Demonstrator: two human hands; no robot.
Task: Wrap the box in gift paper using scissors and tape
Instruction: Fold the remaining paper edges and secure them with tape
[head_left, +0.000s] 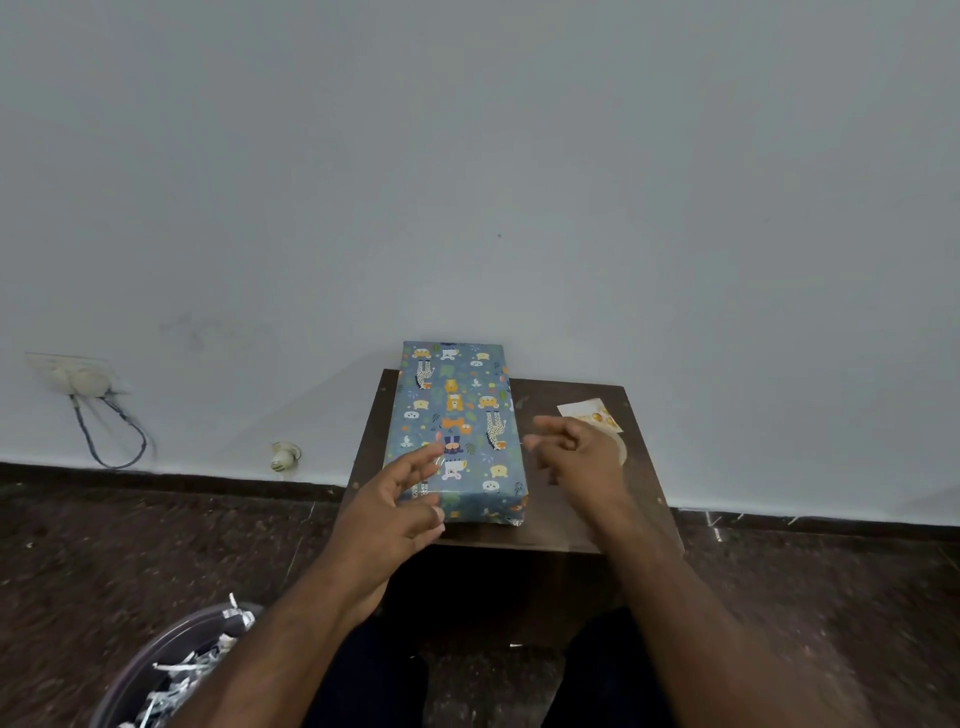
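Here, one wrapped box (457, 431), one table (571, 519), two open hands

Bare forearms, no sleeves, dark trousers (363, 670)

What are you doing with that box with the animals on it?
A person is wrapping a present. The box is already covered in blue animal paper and lies on a small brown table. The left hand hovers open at its near corner, and the right hand hangs beside it, fingers loosely curled. Paper scraps fill a bin on the floor.
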